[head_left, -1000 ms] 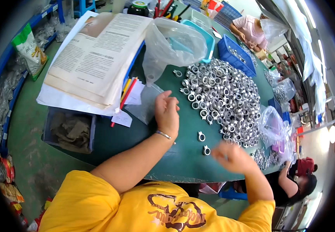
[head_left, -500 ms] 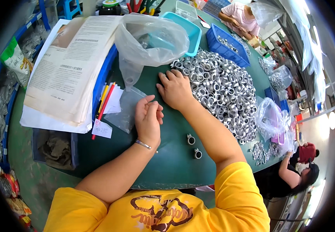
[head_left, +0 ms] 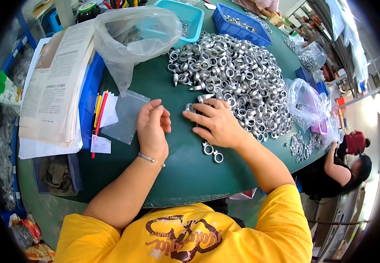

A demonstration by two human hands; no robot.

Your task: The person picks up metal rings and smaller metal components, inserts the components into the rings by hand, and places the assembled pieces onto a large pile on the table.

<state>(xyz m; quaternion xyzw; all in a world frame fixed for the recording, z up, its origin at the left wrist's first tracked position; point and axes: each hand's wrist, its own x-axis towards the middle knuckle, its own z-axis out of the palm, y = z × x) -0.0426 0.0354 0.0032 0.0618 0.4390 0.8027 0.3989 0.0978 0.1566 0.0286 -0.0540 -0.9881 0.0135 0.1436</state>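
Many silvery metal rings [head_left: 238, 83] are lying heaped on the green tabletop [head_left: 185, 175], and the right hand [head_left: 219, 124] is reaching palm-down, fingers spread, over a few at the heap's near-left edge, though I cannot tell whether it is pinching one. Two loose rings [head_left: 212, 152] are lying just beside that hand on its near side, while the left hand [head_left: 154, 131] is keeping its fingers loosely curled, half open, near a flat clear bag [head_left: 124, 120]. Farther out, a turquoise tray [head_left: 198, 26] and a blue basket [head_left: 242, 35] are standing beyond the heap.
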